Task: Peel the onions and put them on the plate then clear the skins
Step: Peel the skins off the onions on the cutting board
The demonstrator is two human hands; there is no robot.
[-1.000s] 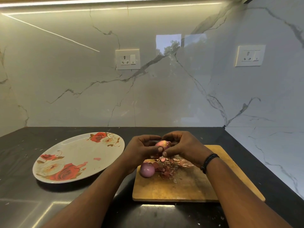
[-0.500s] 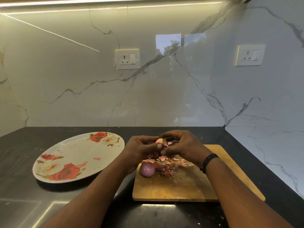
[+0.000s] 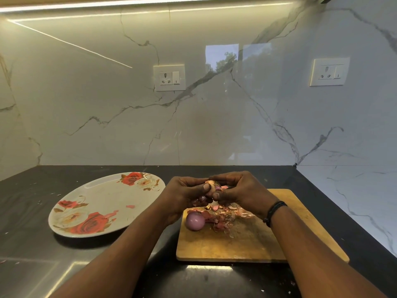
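A small onion (image 3: 213, 186), partly covered in papery skin, is held above the wooden cutting board (image 3: 242, 244). My left hand (image 3: 184, 195) grips it from the left with the thumb on top. My right hand (image 3: 240, 191) pinches its skin from the right. A peeled purple onion (image 3: 194, 221) lies on the board's left side. Beside it spreads a pile of loose onion skins (image 3: 223, 218). The white plate with red roses (image 3: 103, 207) sits to the left on the black counter and carries only a few skin flecks.
The black counter (image 3: 32, 244) is dotted with small skin scraps. Marble walls close in behind and on the right, with two sockets (image 3: 169, 78) on them. The board's near half is bare wood.
Both hands have lifted the onion slightly and turned it, and my right fingers have pulled skin away from it. The peeled onion and the plate have stayed put.
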